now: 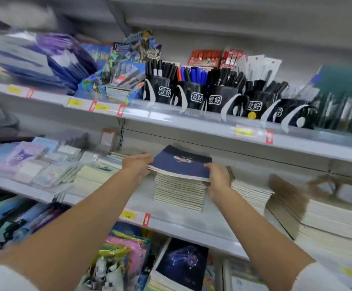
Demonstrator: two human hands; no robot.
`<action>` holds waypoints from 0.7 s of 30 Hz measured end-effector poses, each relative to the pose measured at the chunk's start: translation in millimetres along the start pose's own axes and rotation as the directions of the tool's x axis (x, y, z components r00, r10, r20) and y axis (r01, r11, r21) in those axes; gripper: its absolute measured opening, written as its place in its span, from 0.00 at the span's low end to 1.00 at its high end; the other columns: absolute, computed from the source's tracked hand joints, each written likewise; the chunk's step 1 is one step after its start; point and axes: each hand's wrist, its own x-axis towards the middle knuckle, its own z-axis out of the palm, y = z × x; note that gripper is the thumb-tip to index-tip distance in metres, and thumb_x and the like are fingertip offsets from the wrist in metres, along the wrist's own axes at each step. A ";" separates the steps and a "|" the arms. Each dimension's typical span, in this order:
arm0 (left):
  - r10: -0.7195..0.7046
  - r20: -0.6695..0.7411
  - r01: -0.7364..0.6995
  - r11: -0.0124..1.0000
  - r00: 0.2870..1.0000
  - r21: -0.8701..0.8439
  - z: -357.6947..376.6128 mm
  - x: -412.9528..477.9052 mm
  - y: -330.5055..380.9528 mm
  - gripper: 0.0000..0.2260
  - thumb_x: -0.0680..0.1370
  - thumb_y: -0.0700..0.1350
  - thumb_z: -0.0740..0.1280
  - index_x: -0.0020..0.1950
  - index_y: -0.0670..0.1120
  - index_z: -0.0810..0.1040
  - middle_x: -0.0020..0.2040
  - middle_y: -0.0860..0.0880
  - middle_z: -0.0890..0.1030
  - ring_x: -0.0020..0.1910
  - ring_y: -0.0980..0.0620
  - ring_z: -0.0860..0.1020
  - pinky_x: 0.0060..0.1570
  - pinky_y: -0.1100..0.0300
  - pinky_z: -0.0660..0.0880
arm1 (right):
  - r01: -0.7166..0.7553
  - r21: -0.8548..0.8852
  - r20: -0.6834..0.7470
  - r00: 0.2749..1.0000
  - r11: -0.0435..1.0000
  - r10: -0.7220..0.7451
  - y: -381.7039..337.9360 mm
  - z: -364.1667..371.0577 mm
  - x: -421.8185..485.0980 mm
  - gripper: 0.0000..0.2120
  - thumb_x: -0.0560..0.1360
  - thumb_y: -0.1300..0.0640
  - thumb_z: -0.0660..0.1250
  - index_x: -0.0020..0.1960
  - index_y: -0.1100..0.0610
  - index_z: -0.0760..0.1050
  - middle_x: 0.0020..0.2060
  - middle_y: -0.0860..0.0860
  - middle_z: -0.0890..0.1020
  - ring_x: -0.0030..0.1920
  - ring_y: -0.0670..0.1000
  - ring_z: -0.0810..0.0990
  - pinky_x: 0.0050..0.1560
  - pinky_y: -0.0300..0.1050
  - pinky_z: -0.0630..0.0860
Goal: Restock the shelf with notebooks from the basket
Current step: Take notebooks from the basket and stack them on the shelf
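Notebooks: we hold a thin bundle of dark blue notebooks [181, 164] level, with a small pale figure printed on the top cover; any writing on it is too blurred for us to read.
Where they are: the bundle sits just above, or on top of, a cream-edged stack [179, 192] in the middle of the middle shelf [192, 225]; we cannot tell whether the two touch.
Left hand: our left hand [137, 164] grasps the bundle's left edge, fingers curled round it.
Right hand: our right hand [218, 177] grasps the near right corner, thumb on the cover and fingers underneath.
Neighbours on the same shelf: a second pale stack [252, 194] lies just right of the right hand, and brown-edged pads [286, 198] fan out further right. To the left lie flat cream books, then pastel cartoon packets [24, 162].
Shelf labels: a yellow price tag [128, 215] and a red tag with a white arrow [146, 219] sit on the near rail of the middle shelf; the print is unreadable.
Upper shelf: a row of black pen cups [165, 92] stands above, each marked 爱好 in white, filled with black pens, with blue markers [196, 74] in one. More yellow tags and red arrow tags line its rail [171, 116].
Upper left: a blue illustrated card box [112, 89] stands beside the cups, with its label text blurred.
Lower shelf: a dark notebook with a white constellation drawing [183, 263] tops a pile below, between our forearms.
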 end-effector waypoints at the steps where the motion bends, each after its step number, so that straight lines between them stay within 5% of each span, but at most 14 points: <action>1: 0.010 0.009 -0.010 0.999 1.000 0.036 3.4 4.1 -3.9 0.10 0.75 0.29 0.67 0.38 0.42 0.75 0.32 0.46 0.78 0.28 0.53 0.79 0.32 0.64 0.77 | 0.053 -0.021 0.025 0.998 0.998 -0.052 8.6 -3.7 -6.0 0.21 0.73 0.56 0.70 0.64 0.58 0.70 0.58 0.56 0.78 0.56 0.56 0.78 0.57 0.54 0.76; 5: 0.155 0.100 -0.174 0.957 0.983 0.233 7.5 10.7 -17.8 0.04 0.74 0.38 0.72 0.47 0.40 0.83 0.44 0.45 0.83 0.45 0.49 0.80 0.49 0.59 0.76 | 0.305 -0.226 0.150 0.949 0.925 -0.276 27.1 -22.5 -22.2 0.30 0.70 0.47 0.75 0.68 0.48 0.65 0.56 0.40 0.73 0.54 0.40 0.73 0.51 0.32 0.70; 8: 0.187 0.309 -0.296 0.887 0.932 0.355 -6.3 14.8 -30.8 0.19 0.71 0.40 0.76 0.61 0.42 0.80 0.49 0.51 0.84 0.43 0.62 0.81 0.41 0.73 0.74 | 0.359 -0.327 0.188 0.931 0.874 -0.313 26.5 -29.5 -11.9 0.35 0.71 0.48 0.75 0.72 0.51 0.62 0.66 0.45 0.69 0.66 0.46 0.67 0.60 0.40 0.66; 13: 0.353 0.328 -0.477 0.728 0.876 0.492 -11.3 36.1 -50.4 0.23 0.70 0.39 0.76 0.64 0.43 0.78 0.28 0.61 0.77 0.28 0.66 0.73 0.33 0.76 0.69 | 0.435 -0.459 0.277 0.898 0.775 -0.341 33.7 -34.2 11.3 0.36 0.67 0.45 0.77 0.70 0.50 0.65 0.66 0.44 0.69 0.66 0.45 0.67 0.63 0.41 0.66; 17: 0.342 0.354 -0.488 0.693 0.871 0.531 5.2 59.1 -46.7 0.22 0.71 0.45 0.76 0.65 0.47 0.79 0.49 0.53 0.82 0.49 0.57 0.78 0.48 0.68 0.71 | 0.472 -0.550 0.288 0.882 0.689 -0.374 35.7 -31.5 41.0 0.26 0.69 0.44 0.75 0.63 0.52 0.75 0.71 0.49 0.69 0.70 0.48 0.68 0.70 0.47 0.66; 21: 0.360 0.331 -0.489 0.644 0.872 0.588 17.3 89.3 -50.5 0.21 0.72 0.48 0.75 0.65 0.51 0.78 0.50 0.53 0.78 0.52 0.57 0.74 0.44 0.68 0.70 | 0.517 -0.697 0.281 0.834 0.497 -0.474 33.4 -19.8 65.8 0.29 0.69 0.38 0.72 0.63 0.54 0.78 0.64 0.50 0.78 0.64 0.50 0.75 0.63 0.43 0.69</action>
